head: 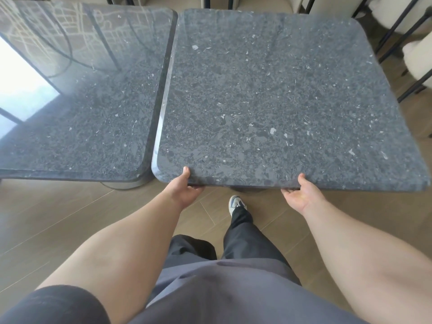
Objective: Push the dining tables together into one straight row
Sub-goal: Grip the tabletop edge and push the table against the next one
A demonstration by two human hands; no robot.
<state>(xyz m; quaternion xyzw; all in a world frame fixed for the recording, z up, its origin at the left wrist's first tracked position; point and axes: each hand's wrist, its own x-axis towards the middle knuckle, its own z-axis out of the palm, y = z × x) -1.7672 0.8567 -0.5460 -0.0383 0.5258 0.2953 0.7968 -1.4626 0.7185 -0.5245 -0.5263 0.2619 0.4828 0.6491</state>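
Note:
Two square dining tables with dark speckled stone tops stand side by side. The right table [275, 97] is directly in front of me, and its left edge lies close against the left table [93, 118], with a thin dark seam between them. The right table's near edge sits a little nearer to me than the left table's. My left hand [185, 189] grips the right table's near edge by its left corner, thumb on top and fingers underneath. My right hand [300, 194] grips the same edge further right, also with the thumb on top.
White upholstered chairs with black frames [413, 57] stand at the far right, and more chair legs show along the top edge. The floor is wood plank [46, 218]. My foot in a white shoe [236, 202] is under the right table's near edge, by its dark base.

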